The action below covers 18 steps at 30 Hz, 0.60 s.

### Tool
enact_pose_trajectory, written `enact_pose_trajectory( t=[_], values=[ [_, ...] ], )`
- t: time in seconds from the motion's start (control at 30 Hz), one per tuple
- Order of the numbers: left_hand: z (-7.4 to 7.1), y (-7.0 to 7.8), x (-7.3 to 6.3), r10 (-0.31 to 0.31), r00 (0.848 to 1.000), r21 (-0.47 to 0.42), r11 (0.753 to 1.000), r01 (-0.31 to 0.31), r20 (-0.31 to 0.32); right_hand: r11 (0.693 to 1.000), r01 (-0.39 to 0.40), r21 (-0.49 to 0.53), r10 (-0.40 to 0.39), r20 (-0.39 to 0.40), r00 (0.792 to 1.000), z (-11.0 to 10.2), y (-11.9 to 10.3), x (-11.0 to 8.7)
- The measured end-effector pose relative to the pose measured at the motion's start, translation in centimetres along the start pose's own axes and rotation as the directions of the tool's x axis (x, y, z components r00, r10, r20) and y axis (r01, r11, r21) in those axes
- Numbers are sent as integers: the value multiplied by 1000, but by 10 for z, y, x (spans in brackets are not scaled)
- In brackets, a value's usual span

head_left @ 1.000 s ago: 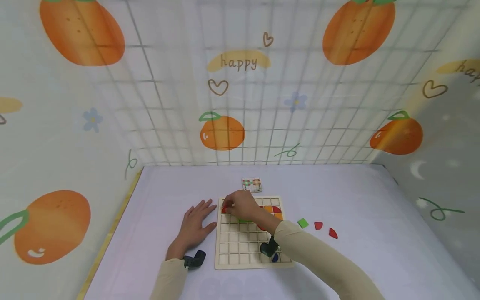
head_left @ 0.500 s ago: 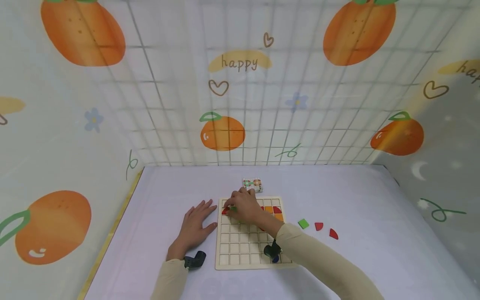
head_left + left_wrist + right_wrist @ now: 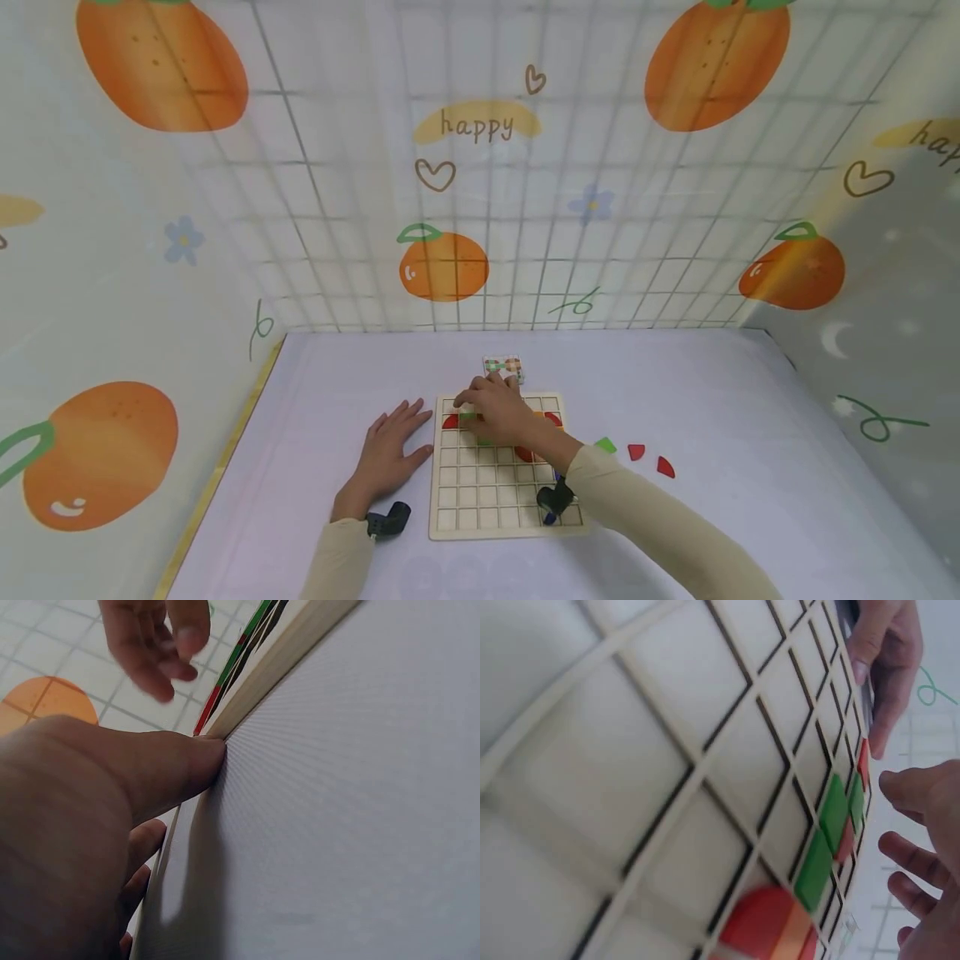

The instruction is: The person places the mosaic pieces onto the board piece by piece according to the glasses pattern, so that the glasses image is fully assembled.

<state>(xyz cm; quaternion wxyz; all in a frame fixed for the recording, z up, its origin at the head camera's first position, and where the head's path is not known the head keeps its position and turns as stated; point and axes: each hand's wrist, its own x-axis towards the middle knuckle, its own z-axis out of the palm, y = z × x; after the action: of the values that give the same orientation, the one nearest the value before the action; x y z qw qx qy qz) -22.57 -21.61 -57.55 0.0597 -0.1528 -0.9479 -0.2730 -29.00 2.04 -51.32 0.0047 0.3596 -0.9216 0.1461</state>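
Fitting flat coloured pieces into a gridded board (image 3: 468,477) is, I judge, the step in hand.
Board: pale, flat on the tabletop (image 3: 270,467).
Red piece (image 3: 451,422): seated in the leftmost column, near the far end; green pieces (image 3: 815,870) lie in cells nearby.
Right hand (image 3: 497,410): above these; grip loose, fingers apart, nothing held that I can see.
Left hand (image 3: 386,450): on the tabletop, fingers spread, thumb at the board's edge, grip holding nothing.
Loose stock, right of the board: one green square (image 3: 606,444), two red quarter-rounds (image 3: 636,452). My next move probably calls for collecting one and matching its orientation to a cell.
Card (image 3: 502,364): beyond the board; any lettering too small to read.
Backdrop (image 3: 337,250): orange prints; legible word, "happy".
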Motion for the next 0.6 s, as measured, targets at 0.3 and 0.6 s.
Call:
enact_pose_trajectory(
  t=[0.3,0.6],
  values=[
    [1,0,0,-10,1000,13,1000,10,2,995,-7,95,12,-57,998,-21,32,-47],
    [2,1,-1,-6,1000,17,1000,6,-11,977,-194,89,196,-12,981,-38,71,-99]
  ],
)
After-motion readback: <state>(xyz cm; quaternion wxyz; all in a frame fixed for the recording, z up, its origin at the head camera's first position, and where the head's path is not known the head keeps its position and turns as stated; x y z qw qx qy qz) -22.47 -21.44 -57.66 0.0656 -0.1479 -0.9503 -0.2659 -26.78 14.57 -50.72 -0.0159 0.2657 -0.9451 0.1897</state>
